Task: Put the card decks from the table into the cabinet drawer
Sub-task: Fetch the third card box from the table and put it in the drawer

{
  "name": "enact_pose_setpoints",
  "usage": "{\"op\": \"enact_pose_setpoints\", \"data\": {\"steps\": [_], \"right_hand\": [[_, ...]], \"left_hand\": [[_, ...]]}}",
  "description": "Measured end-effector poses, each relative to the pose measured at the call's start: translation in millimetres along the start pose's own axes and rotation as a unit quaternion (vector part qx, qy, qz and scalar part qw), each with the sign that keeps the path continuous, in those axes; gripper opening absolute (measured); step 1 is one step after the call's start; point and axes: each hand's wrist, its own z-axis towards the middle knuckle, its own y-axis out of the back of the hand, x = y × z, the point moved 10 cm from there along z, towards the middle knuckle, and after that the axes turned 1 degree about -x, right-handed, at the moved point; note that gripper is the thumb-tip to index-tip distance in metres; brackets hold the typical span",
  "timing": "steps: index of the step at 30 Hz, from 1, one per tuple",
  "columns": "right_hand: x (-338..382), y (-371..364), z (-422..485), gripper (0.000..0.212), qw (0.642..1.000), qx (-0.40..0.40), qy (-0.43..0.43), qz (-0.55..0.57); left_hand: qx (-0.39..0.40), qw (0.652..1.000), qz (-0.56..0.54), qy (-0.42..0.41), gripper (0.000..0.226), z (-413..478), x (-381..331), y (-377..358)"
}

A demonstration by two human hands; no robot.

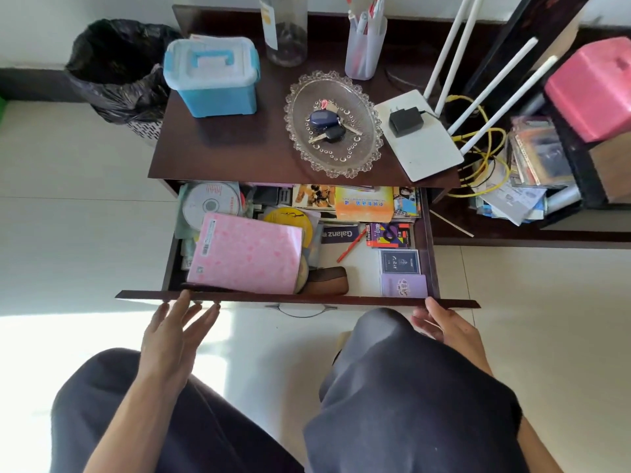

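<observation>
The cabinet drawer (297, 298) stands pulled out below the dark tabletop (239, 145). Three card decks lie along its right side: a lilac one (403, 285) at the front corner, a dark blue one (399, 262) behind it, and a red and purple one (388, 235) further back. My left hand (174, 332) has straight fingers whose tips touch the drawer front near its left end. My right hand (444, 324) touches the drawer front near the right end, fingers relaxed. Neither hand holds anything.
The drawer also holds a pink booklet (246, 254), discs, a brown case (327, 280) and a red pen (351, 245). On the tabletop stand a blue box (211, 76), a glass dish with keys (333, 122), a pen cup (365, 46) and a router (418, 134). A bin (116, 73) sits left.
</observation>
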Motion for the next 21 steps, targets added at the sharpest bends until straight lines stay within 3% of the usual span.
{"op": "enact_pose_setpoints", "data": {"steps": [5,8,12,21], "right_hand": [[0,-1,9,0.028,0.999,0.007,0.025,0.02],[2,-2,8,0.026,0.999,0.013,0.033,0.014],[9,-3,7,0.039,0.999,0.019,0.044,0.007],[21,-11,20,0.035,0.998,0.027,0.057,-0.007]], "left_hand": [[0.013,1.0,-0.005,0.013,0.018,-8,-7,-2],[0.023,1.0,0.003,0.006,0.018,-8,-7,-3],[0.029,1.0,-0.007,-0.011,0.019,-4,-9,-6],[0.054,0.998,0.003,-0.023,0.042,14,-17,-16]]}}
